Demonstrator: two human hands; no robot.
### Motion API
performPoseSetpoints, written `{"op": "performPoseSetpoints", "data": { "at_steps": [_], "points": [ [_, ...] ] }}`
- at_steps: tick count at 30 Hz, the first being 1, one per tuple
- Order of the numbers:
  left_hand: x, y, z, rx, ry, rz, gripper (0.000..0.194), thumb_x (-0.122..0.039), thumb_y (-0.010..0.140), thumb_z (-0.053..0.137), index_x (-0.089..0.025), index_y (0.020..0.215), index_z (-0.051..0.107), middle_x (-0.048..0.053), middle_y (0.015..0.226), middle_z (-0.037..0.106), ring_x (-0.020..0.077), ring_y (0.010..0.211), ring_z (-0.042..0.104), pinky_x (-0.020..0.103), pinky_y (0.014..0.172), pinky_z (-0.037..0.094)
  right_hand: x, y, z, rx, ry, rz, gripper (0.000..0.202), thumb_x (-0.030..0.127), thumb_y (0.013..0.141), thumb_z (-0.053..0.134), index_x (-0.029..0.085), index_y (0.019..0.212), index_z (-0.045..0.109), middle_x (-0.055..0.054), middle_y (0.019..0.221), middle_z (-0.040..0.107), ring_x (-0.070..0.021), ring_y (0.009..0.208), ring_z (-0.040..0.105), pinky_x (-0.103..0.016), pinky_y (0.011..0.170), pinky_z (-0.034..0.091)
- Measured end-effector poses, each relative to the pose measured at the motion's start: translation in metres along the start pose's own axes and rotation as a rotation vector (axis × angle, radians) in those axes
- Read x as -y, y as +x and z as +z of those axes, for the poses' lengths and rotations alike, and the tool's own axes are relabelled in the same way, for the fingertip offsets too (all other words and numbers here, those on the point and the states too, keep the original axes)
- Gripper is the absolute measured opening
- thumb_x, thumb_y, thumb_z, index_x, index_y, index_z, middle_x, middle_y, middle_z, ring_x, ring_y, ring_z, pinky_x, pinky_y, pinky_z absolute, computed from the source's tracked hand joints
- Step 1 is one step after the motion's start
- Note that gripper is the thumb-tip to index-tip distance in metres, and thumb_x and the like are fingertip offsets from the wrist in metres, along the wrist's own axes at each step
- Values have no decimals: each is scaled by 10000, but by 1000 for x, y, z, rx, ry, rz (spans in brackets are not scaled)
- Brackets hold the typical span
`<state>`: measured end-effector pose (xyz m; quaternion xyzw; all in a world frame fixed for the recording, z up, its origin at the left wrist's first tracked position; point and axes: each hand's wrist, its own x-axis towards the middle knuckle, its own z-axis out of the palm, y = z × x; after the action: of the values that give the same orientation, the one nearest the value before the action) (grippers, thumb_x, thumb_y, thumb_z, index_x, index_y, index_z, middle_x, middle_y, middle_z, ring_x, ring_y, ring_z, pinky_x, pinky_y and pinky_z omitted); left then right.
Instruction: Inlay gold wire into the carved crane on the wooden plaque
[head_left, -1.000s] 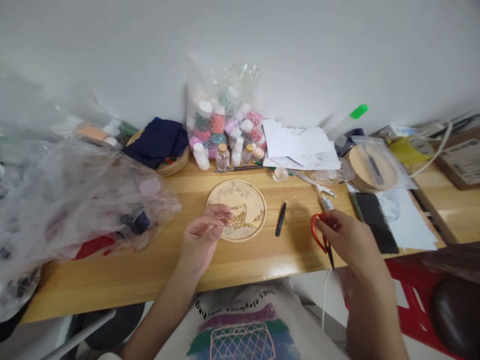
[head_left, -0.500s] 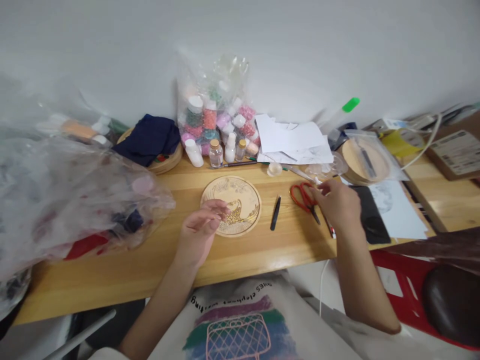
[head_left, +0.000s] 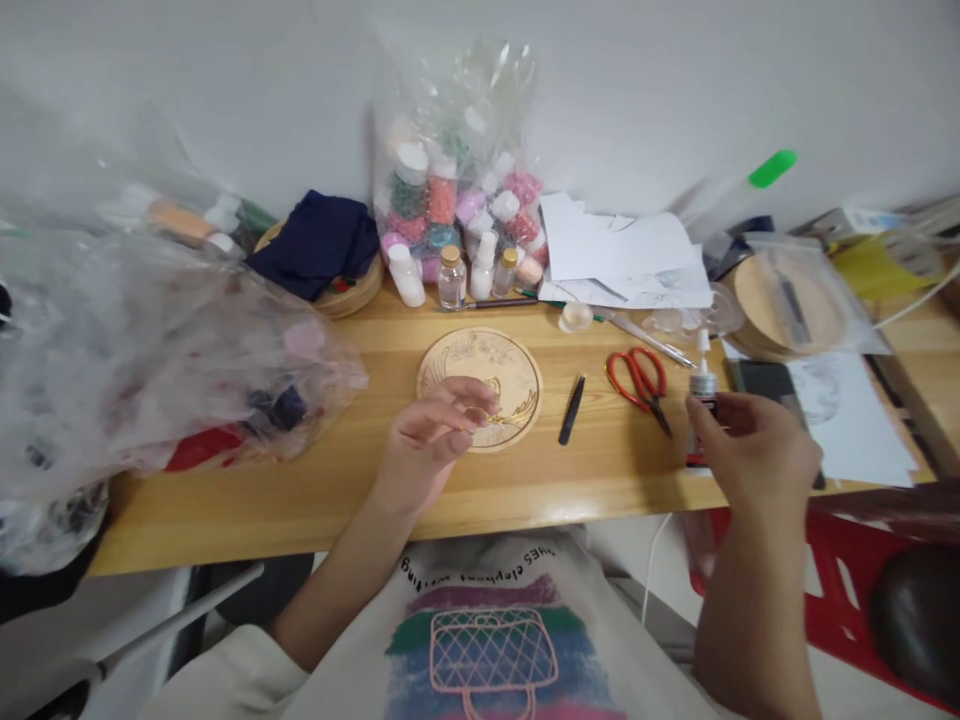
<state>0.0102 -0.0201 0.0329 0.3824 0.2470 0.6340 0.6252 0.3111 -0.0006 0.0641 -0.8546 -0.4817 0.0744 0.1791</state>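
My left hand (head_left: 424, 450) is over the near left part of a round wooden disc (head_left: 480, 347) with a line drawing and gold wire shapes on it. Its thumb and fingers pinch a thin gold wire (head_left: 475, 411). On the right, my right hand (head_left: 761, 450) grips a small glue bottle (head_left: 703, 385) upright, with a silver collar and a white pointed nozzle. Red-handled scissors (head_left: 637, 380) lie just left of that bottle. Black tweezers (head_left: 572, 410) rest between the disc and the scissors.
Behind stand small bottles (head_left: 452, 280) and a clear bag of coloured jars (head_left: 442, 190). White papers (head_left: 619, 245) lie at the back. Plastic bags (head_left: 165, 360) cover the left side; a dark phone-like slab (head_left: 765, 378) and wooden discs (head_left: 780, 305) are right.
My right hand has turned and moved right, away from the scissors, and the glue bottle now shows upright in it. My left hand stays pinched over the disc. The whole view has shifted.
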Motion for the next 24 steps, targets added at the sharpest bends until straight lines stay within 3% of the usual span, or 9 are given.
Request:
{"op": "performPoseSetpoints", "data": {
  "at_steps": [2,4,6,8,12,17,21,24],
  "points": [
    [2,0,1,15,-6,-6,41,-308,796,799,-327,820,771,-25,1091,714,122,980,672,265,857,510,7,-20,-4,-21,296,-193,251,356,741,745,171,901,690,-67,800,687,-194,650,635,-330,624,496],
    [4,-1,3,33,-3,-8,36,-309,810,787,-330,832,768,-35,1170,706,133,1072,662,269,909,504,21,-43,-8,146,542,-515,181,289,793,729,209,946,676,-30,845,667,-163,699,628,-301,647,521],
    [5,-1,6,62,13,-2,28,-325,820,777,-338,841,765,-39,1228,697,158,1162,638,306,970,494,39,-63,-9,275,614,-777,177,200,811,712,224,972,642,-7,844,652,-135,702,604,-261,629,512],
    [3,-3,10,89,34,2,18,-340,837,758,-352,850,764,-41,1236,701,186,1212,620,366,1022,479,55,-78,-8,342,649,-895,227,168,825,698,219,1029,612,0,833,648,-117,677,593,-237,600,503],
    [-4,-6,14,107,63,-11,84,-302,867,724,-371,885,769,-53,1205,718,203,1199,634,426,1062,465,71,-90,-2,425,709,-909,242,172,841,688,226,1055,589,11,818,650,-101,643,579,-211,552,480],
    [-8,-6,14,96,63,23,67,-328,836,757,-372,884,773,-42,1024,764,210,1125,671,447,1059,486,68,-97,4,515,762,-816,293,192,853,695,260,1110,573,18,862,683,-106,667,615,-209,577,507],
    [-10,-5,16,33,53,20,36,-326,826,768,-342,856,779,-34,929,758,183,1048,683,390,1016,514,63,-102,9,615,892,-738,296,195,862,696,282,1105,550,32,807,653,-117,674,620,-212,577,506],
    [-12,-4,17,-49,35,-2,47,-348,773,813,-320,783,778,-30,866,745,183,976,692,395,998,521,57,-100,12,682,983,-744,257,155,873,671,291,1063,565,23,859,652,-122,768,631,-233,678,528]
  ]
}}
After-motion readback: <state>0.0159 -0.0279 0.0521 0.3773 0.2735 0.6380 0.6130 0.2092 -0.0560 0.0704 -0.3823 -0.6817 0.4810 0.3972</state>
